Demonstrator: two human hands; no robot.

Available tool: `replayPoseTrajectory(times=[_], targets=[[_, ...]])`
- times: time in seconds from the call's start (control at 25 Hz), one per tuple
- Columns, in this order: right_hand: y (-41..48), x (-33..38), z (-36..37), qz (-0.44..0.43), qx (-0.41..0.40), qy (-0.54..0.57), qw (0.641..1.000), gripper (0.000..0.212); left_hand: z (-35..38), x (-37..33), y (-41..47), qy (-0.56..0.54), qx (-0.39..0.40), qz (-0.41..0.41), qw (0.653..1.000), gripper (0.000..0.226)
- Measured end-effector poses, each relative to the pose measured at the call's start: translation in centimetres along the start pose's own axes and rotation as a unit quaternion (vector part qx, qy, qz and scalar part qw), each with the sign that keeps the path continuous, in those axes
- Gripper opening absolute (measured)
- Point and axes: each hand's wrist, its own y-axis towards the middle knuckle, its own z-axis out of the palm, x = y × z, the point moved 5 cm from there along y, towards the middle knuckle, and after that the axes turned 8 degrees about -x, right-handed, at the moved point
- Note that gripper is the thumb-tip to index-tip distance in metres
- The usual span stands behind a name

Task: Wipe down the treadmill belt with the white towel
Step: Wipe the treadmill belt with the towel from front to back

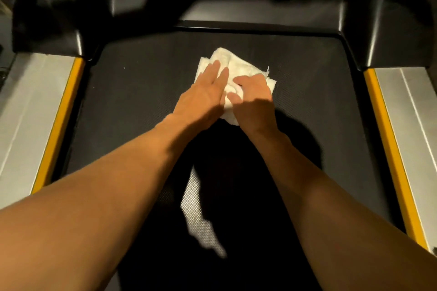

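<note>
A crumpled white towel lies on the black treadmill belt, near the belt's front end and about midway across. My left hand lies flat on the towel's left part with straight fingers pointing forward. My right hand sits on the towel's right part with its fingers curled into the cloth, bunching it. Both forearms reach in from the bottom of the view. The towel's middle and near part are hidden under my hands.
Silver side rails with yellow inner strips run along the belt on the left and on the right. The black motor cover and frame uprights close off the far end. My shadow darkens the near belt.
</note>
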Motion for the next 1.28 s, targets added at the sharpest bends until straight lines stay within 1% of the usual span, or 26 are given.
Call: replayPoseTrajectory(times=[0.04,0.12,0.2,0.24,0.32,0.36,0.4,0.44,0.48,0.52,0.56,0.6,0.64,0.68,0.72,0.76,0.8,0.84,0.92,1.0,1.04,1.08,1.12,1.16,1.2,1.28], targets=[[-0.3,-1.0,-0.6,0.032,-0.02,0.045,0.998,0.027,0.3,0.2,-0.1,-0.006,-0.001,-0.006,1.0,0.057],[-0.8,-2.5,-1.6,0.082,-0.04,0.076,0.993,0.023,0.0,0.0,-1.1,-0.06,-0.053,-0.052,0.995,0.053],[-0.7,-2.9,-1.8,0.125,-0.006,0.085,0.989,0.026,-1.0,-0.8,-1.1,-0.133,-0.1,-0.101,0.981,0.058],[-0.8,-2.6,-1.5,0.141,0.019,0.094,0.985,0.03,-1.4,-0.6,-1.0,-0.178,-0.115,-0.122,0.97,0.064],[-1.2,-1.8,-1.4,0.179,0.038,0.138,0.973,0.037,-2.5,0.4,-0.6,-0.284,-0.155,-0.177,0.929,0.072],[-1.5,-1.8,-1.4,0.21,0.037,0.167,0.963,0.036,-2.9,0.9,-0.6,-0.3,-0.167,-0.204,0.917,0.071],[-2.0,-2.1,-1.4,0.235,0.042,0.176,0.955,0.035,-3.2,1.1,-0.8,-0.288,-0.173,-0.222,0.916,0.064],[-2.5,-2.1,-1.4,0.234,0.064,0.144,0.959,0.033,-3.4,1.1,-1.1,-0.252,-0.164,-0.231,0.925,0.052],[-2.6,-1.9,-1.6,0.202,0.088,0.062,0.973,0.03,-3.4,1.1,-1.7,-0.217,-0.146,-0.232,0.937,0.039],[-2.4,-1.2,-2.1,0.14,0.081,-0.021,0.987,0.024,-3.1,1.2,-2.2,-0.189,-0.124,-0.23,0.947,0.031],[-1.9,-0.2,-2.7,0.06,0.042,-0.075,0.994,0.019,-2.9,1.4,-2.6,-0.184,-0.105,-0.228,0.95,0.028],[-1.1,0.9,-3.5,-0.016,-0.008,-0.077,0.997,0.013,-2.6,1.6,-2.8,-0.203,-0.089,-0.226,0.949,0.025],[-0.1,2.0,-3.8,-0.074,-0.024,-0.056,0.995,0.021,-2.6,1.7,-2.6,-0.219,-0.078,-0.223,0.947,0.023],[1.2,2.7,-3.3,-0.107,0.02,-0.034,0.993,0.04,-2.8,1.4,-2.3,-0.211,-0.068,-0.202,0.954,0.021],[2.2,3.3,-2.4,-0.123,0.11,-0.025,0.986,0.056,-3.2,1.1,-1.9,-0.184,-0.059,-0.168,0.967,0.018],[2.5,3.7,-1.2,-0.128,0.201,-0.049,0.97,0.062,-3.5,0.8,-1.7,-0.165,-0.05,-0.136,0.976,0.016],[2.7,3.7,-0.4,-0.129,0.25,-0.09,0.955,0.056,-3.8,0.7,-1.6,-0.165,-0.044,-0.117,0.978,0.018],[2.9,3.3,-0.3,-0.122,0.258,-0.125,0.95,0.044,-4.1,0.9,-1.7,-0.179,-0.033,-0.116,0.976,0.023],[2.6,2.0,-1.7,-0.087,0.214,-0.127,0.965,0.024,-4.3,1.9,-2.2,-0.193,0.014,-0.133,0.972,0.037],[1.9,0.8,-3.8,-0.059,0.172,-0.11,0.977,0.022,-4.1,2.5,-2.3,-0.074,0.101,-0.085,0.989,0.042],[1.7,0.1,-5.0,-0.039,0.162,-0.108,0.98,0.024,-4.2,2.6,-2.2,-0.022,0.134,-0.058,0.989,0.043],[1.5,-0.5,-6.0,-0.006,0.157,-0.101,0.982,0.024,-4.6,2.5,-2.1,-0.006,0.148,-0.044,0.988,0.046],[1.3,-1.1,-7.0,0.025,0.148,-0.09,0.985,0.022,-5.3,2.2,-1.8,-0.022,0.134,-0.044,0.99,0.047],[1.3,-1.7,-7.8,0.048,0.136,-0.079,0.986,0.017,-6.1,1.6,-1.6,-0.061,0.095,-0.056,0.992,0.044],[1.4,-2.2,-8.7,0.063,0.122,-0.076,0.988,0.012,-7.0,1.1,-1.3,-0.089,0.041,-0.065,0.993,0.039],[1.8,-3.1,-10.9,0.096,0.09,-0.087,0.987,0.011,-8.6,-0.4,-1.0,-0.077,-0.062,-0.04,0.994,0.038]])
